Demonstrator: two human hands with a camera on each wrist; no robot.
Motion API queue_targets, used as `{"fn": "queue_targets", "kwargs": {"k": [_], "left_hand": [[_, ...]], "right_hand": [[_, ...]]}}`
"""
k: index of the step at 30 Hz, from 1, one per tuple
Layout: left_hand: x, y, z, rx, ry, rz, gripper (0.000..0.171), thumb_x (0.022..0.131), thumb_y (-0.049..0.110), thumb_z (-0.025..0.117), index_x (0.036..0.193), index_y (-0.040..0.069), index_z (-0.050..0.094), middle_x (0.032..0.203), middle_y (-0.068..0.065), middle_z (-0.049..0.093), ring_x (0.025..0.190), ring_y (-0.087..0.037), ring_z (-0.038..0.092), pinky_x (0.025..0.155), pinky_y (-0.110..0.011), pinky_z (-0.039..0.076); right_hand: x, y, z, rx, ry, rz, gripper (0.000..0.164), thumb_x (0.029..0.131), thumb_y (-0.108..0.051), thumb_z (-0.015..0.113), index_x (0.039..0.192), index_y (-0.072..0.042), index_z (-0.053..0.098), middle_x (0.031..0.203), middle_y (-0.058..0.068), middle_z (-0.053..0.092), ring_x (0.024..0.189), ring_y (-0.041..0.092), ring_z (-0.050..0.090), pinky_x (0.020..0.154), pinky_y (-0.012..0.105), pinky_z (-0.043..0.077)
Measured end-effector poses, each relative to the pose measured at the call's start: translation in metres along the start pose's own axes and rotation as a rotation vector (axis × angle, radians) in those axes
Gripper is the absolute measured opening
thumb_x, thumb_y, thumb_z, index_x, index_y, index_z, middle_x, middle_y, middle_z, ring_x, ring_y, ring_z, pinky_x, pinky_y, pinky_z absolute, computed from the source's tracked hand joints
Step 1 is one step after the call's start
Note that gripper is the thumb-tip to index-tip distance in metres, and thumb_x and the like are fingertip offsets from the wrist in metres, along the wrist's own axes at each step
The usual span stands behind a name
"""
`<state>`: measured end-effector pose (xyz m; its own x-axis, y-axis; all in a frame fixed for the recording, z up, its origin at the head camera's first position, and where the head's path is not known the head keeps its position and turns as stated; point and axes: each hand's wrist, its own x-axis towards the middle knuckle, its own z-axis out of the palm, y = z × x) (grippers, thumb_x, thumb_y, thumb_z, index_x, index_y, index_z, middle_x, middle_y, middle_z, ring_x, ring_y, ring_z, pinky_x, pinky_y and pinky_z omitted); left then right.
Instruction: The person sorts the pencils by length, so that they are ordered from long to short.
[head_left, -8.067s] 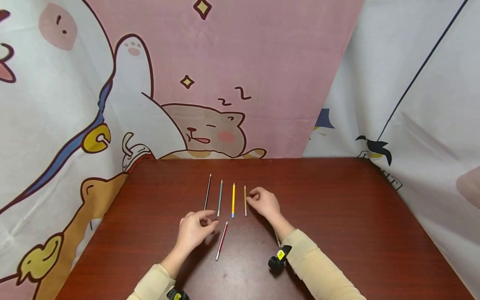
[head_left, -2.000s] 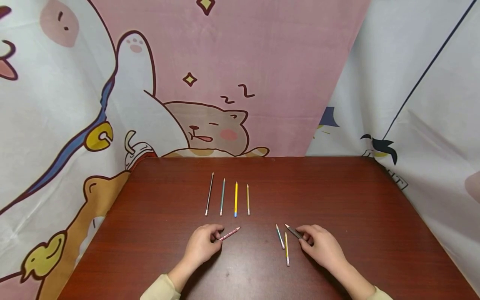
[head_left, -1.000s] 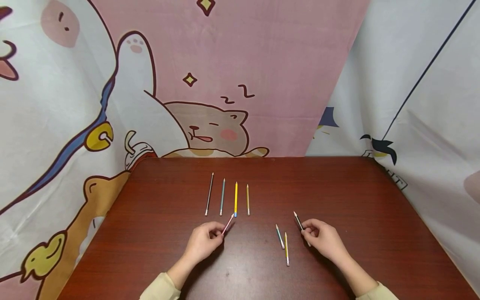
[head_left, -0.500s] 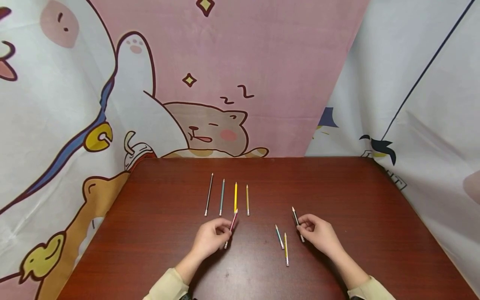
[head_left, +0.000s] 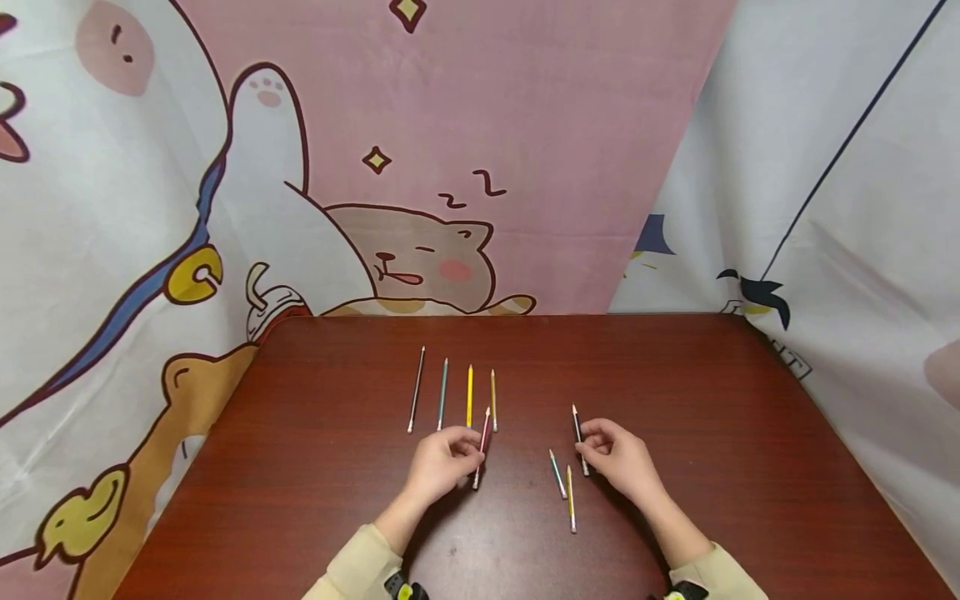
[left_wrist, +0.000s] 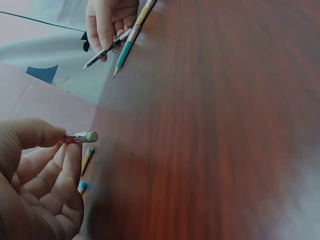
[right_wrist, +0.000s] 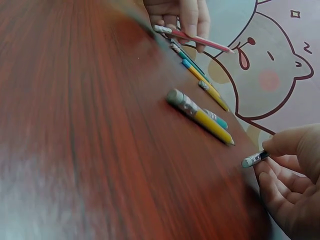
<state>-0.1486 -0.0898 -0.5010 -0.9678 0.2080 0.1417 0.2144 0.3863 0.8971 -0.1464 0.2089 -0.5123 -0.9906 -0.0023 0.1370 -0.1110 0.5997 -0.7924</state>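
Observation:
My left hand pinches a red pencil between thumb and fingers, tip pointing away from me. In the left wrist view, its eraser end sticks out past the thumb. My right hand pinches a black pencil, also tip away. Behind the left hand, a row on the table holds a long dark pencil, a teal pencil, a yellow pencil and a gold-coloured pencil. Left of the right hand lie a short teal pencil and a short yellow pencil.
The brown wooden table reaches back to a cartoon-printed cloth. More printed cloth hangs along both sides. Each wrist wears a black strap with a camera.
Since two seconds ago, the left hand has moved right and turned the red pencil from slanting to nearly straight away. The right hand has moved left and forward, turning the black pencil similarly.

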Motion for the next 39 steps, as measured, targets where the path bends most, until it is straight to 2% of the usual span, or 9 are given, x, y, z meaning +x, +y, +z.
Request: {"fn": "queue_targets", "kwargs": {"k": [10,17,20,23,27,33,39], "left_hand": [[0.011,0.006,0.014,0.004,0.017,-0.01,0.019,0.078,0.004,0.075,0.097,-0.001,0.071,0.073,-0.003,0.069,0.063,-0.007,0.061,0.058,-0.022,0.048],[0.018,0.008,0.023,-0.044,0.036,-0.063,0.021,0.079,0.003,0.073,0.098,-0.003,0.07,0.07,-0.003,0.066,0.048,-0.01,0.059,0.046,-0.024,0.049],[0.021,0.01,0.026,-0.011,0.065,-0.063,0.019,0.079,0.006,0.073,0.096,0.0,0.072,0.068,0.0,0.065,0.046,-0.007,0.056,0.046,-0.024,0.048],[0.025,0.012,0.029,0.047,0.105,-0.051,0.017,0.078,0.009,0.074,0.094,0.003,0.073,0.067,0.005,0.064,0.051,-0.001,0.054,0.053,-0.023,0.048],[0.03,0.014,0.033,0.089,0.147,-0.025,0.017,0.077,0.012,0.075,0.092,0.006,0.074,0.066,0.007,0.063,0.059,-0.001,0.054,0.06,-0.023,0.046],[0.04,0.015,0.039,0.155,0.2,-0.021,0.017,0.076,0.015,0.075,0.092,0.008,0.076,0.065,0.009,0.061,0.06,-0.002,0.052,0.06,-0.024,0.044],[0.05,0.015,0.044,0.223,0.235,-0.028,0.02,0.077,0.018,0.075,0.096,0.01,0.077,0.066,0.01,0.062,0.062,-0.005,0.056,0.061,-0.026,0.045]], "right_hand": [[0.004,-0.009,0.009,0.055,-0.001,0.018,0.027,0.083,-0.006,0.078,0.109,-0.005,0.068,0.077,-0.001,0.068,0.066,0.009,0.061,0.061,0.022,0.048],[0.009,-0.014,0.012,0.084,-0.013,0.01,0.027,0.084,-0.006,0.077,0.109,-0.005,0.068,0.076,0.0,0.067,0.064,0.009,0.06,0.056,0.022,0.048],[0.012,-0.015,0.015,0.089,-0.017,0.017,0.027,0.083,-0.005,0.077,0.109,-0.004,0.068,0.076,0.0,0.067,0.065,0.01,0.061,0.056,0.022,0.049],[0.014,-0.017,0.017,0.091,-0.023,0.02,0.026,0.084,-0.005,0.077,0.108,-0.004,0.068,0.075,0.0,0.067,0.064,0.01,0.062,0.055,0.023,0.049],[0.018,-0.018,0.018,0.083,-0.04,0.027,0.026,0.085,-0.008,0.076,0.109,-0.005,0.067,0.075,0.0,0.068,0.062,0.01,0.061,0.052,0.024,0.047],[0.025,-0.02,0.02,0.047,-0.041,0.019,0.026,0.085,-0.011,0.077,0.109,-0.007,0.068,0.074,-0.002,0.068,0.06,0.008,0.058,0.052,0.024,0.043],[0.032,-0.023,0.022,0.022,-0.02,-0.008,0.025,0.084,-0.01,0.077,0.107,-0.006,0.068,0.074,-0.001,0.068,0.06,0.009,0.057,0.053,0.025,0.042]]}}
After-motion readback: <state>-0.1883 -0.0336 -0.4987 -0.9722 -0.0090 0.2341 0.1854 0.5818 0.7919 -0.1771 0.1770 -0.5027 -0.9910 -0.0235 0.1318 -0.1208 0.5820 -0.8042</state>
